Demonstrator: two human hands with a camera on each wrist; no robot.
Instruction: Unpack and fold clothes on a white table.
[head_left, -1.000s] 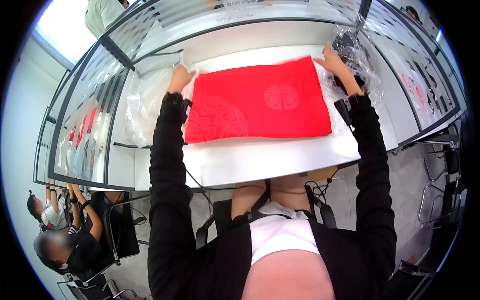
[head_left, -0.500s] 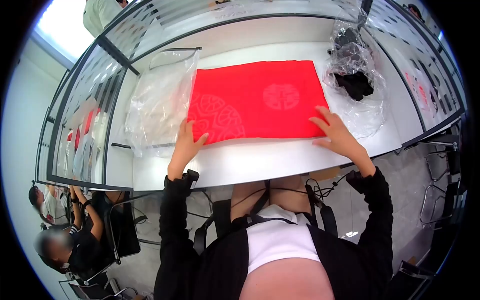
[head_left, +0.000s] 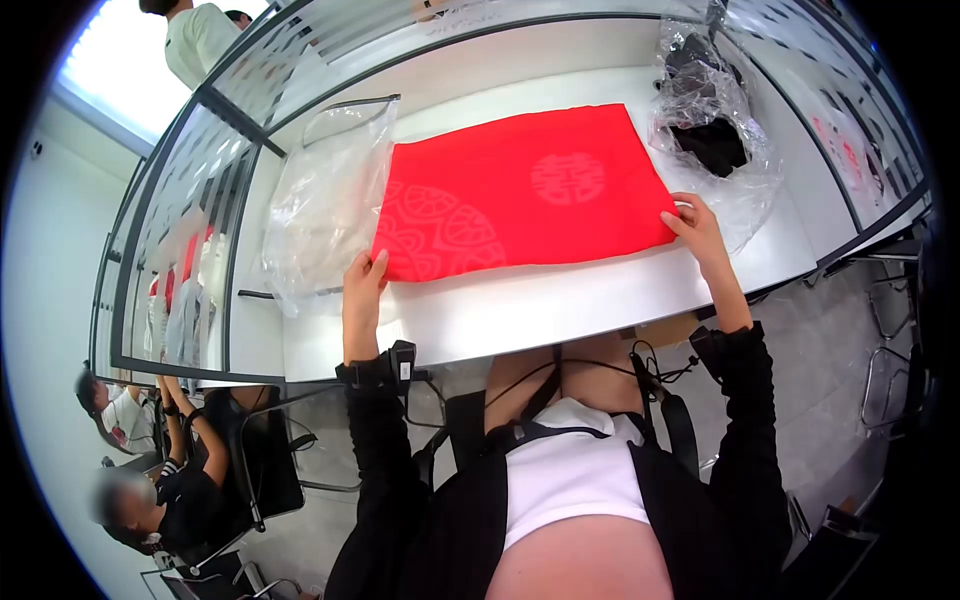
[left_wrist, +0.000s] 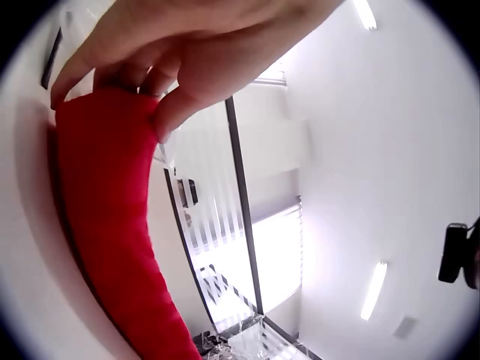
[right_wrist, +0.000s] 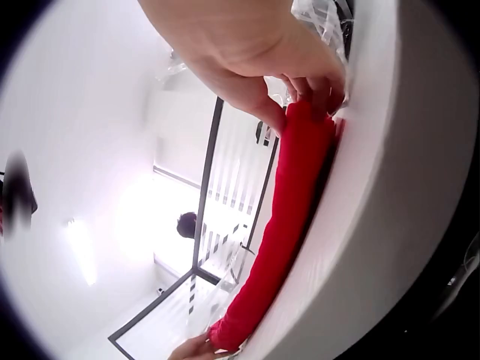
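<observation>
A folded red cloth (head_left: 520, 200) with a tone-on-tone round medallion and a petal pattern lies on the white table. In the head view, my left hand (head_left: 362, 300) pinches its near left corner. My right hand (head_left: 702, 235) grips the near right corner, thumb on top. The left wrist view shows the left thumb (left_wrist: 176, 112) on one side of the thick folded edge and the fingers on the other. Seen from the right wrist, the right hand (right_wrist: 255, 52) likewise holds the cloth's end between thumb and fingers.
Left of the cloth lies a clear plastic zip bag (head_left: 330, 190), its edge against the cloth. Crumpled clear plastic with black items (head_left: 710, 145) sits at the back right. Dark-framed clear partitions (head_left: 185, 260) border the white table (head_left: 500, 310). Other people sit at the left.
Both hands have come back from the far corners to the near ones, first loosely spread, now pinching them. The cloth's right side has shifted slightly and sits at an angle.
</observation>
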